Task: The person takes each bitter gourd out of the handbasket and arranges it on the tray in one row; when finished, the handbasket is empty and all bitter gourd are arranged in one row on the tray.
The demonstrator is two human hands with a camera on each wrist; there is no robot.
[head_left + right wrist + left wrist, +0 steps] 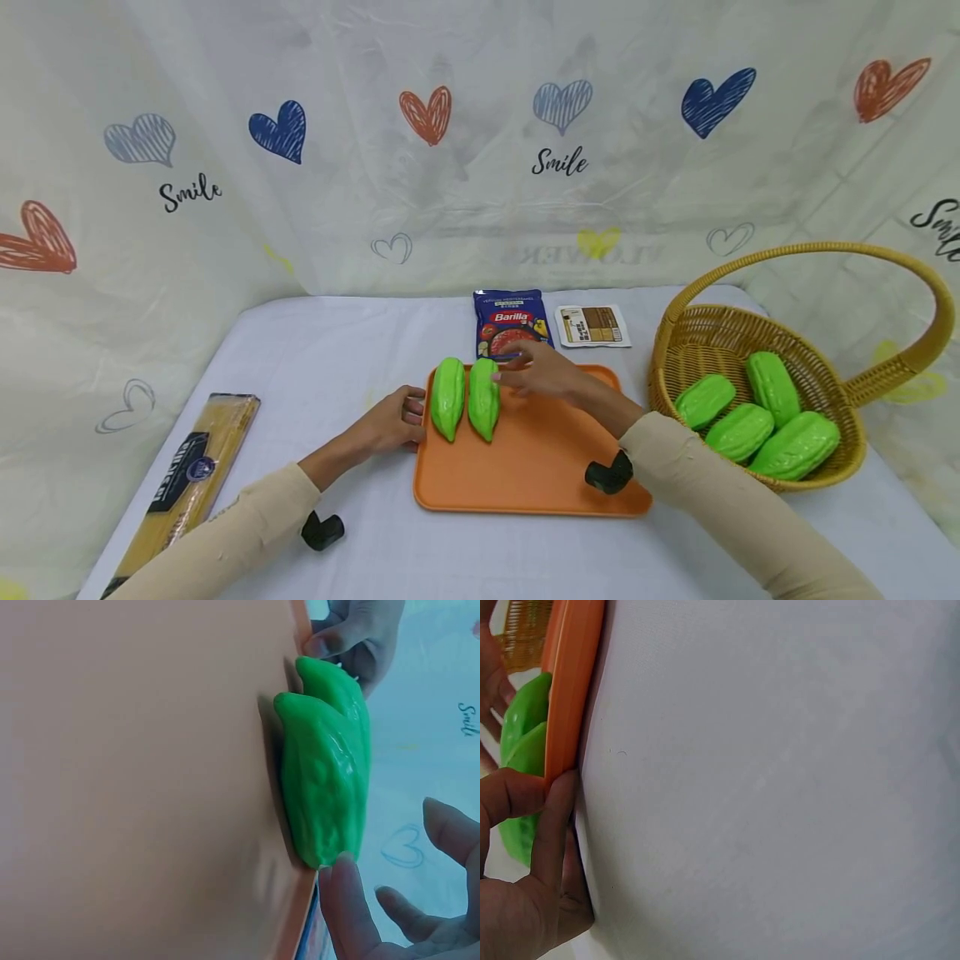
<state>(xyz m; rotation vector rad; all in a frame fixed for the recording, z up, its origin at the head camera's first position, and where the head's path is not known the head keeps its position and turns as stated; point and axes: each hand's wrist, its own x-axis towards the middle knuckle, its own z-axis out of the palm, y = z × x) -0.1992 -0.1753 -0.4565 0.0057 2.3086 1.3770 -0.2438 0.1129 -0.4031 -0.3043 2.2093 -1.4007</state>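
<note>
Two glossy green gourd-like vegetables (447, 399) (326, 780) with ridged skins lie side by side at the left of an orange tray (517, 479). My left hand (392, 421) pinches the tray's left rim between thumb and fingers, seen close in the left wrist view beside the tray edge (568, 697). My right hand (543, 371) is over the tray's far side with fingers spread. In the right wrist view, fingertips (345, 862) touch the end of the nearer vegetable, and the thumb stands apart from it.
A wicker basket (858, 400) with a tall handle stands right of the tray, holding several similar green vegetables (797, 446). Behind the tray lie a blue Barilla pouch (512, 317) and a small white packet (592, 325). A pack of spaghetti (197, 458) lies at the left edge.
</note>
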